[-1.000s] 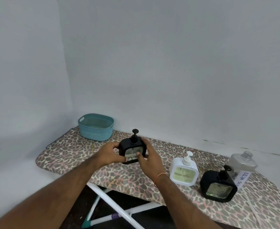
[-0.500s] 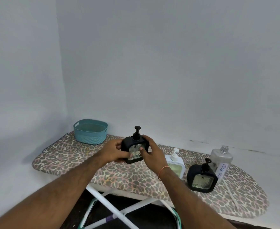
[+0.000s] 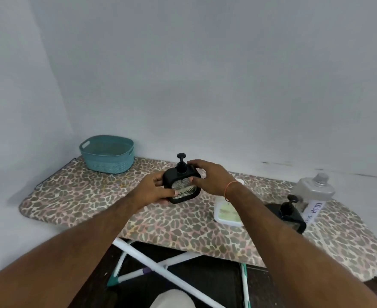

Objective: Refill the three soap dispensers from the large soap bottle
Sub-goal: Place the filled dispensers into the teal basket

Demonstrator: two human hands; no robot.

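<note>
Above the ironing board (image 3: 76, 196), left hand (image 3: 154, 192) and right hand (image 3: 212, 176) both curled around the black dispenser (image 3: 181, 185), seemingly lifted clear.

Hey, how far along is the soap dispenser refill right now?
Nothing looks refilled yet. In hand: the left hand and right hand grip one black dispenser, pump still on. Left: the white dispenser and second black dispenser stand on the ironing board, and the large soap bottle stands untouched behind them.
</note>
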